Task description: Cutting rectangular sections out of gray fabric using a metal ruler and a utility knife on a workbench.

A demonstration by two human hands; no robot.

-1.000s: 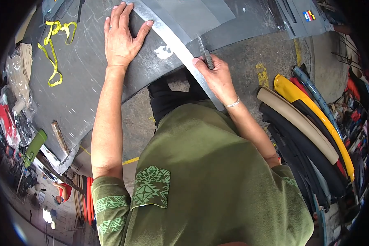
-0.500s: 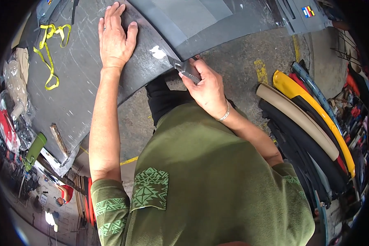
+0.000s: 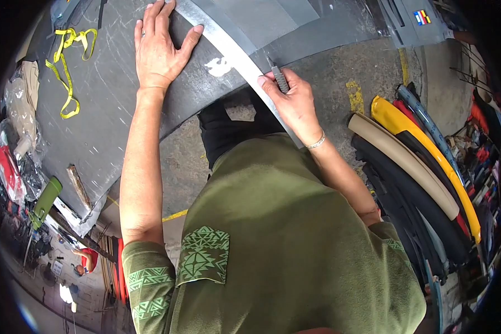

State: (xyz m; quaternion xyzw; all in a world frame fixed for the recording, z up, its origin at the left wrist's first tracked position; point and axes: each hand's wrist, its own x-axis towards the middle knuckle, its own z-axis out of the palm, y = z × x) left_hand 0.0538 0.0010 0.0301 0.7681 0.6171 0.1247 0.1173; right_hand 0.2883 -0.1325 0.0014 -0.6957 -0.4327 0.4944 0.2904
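My left hand (image 3: 160,53) lies flat on the dark, scratched tabletop (image 3: 117,100). Its fingers are spread, and thumb and fingertips reach the edge of a long, shiny metal straightedge (image 3: 228,47). That straightedge slants from the top of the view down past the table's near edge, towards my body. My right hand (image 3: 295,103) grips its near part with the thumb on top. In the same hand sits a grey utility knife (image 3: 280,78) with a ribbed handle, pointing away from me. Grey sheet material (image 3: 261,25) lies just right of the straightedge.
A yellow strap (image 3: 67,72) lies tangled on the table's left. Rolls of material, including a yellow roll (image 3: 428,161) and a beige roll (image 3: 401,161), stand at the right. Plastic-wrapped goods (image 3: 19,111) crowd the far left. A person in red (image 3: 88,260) is at lower left.
The straightedge has come towards me and now juts past the table edge, bright with reflection. My right hand has shifted right and taken hold of it, knife still in hand. My left thumb has spread outward.
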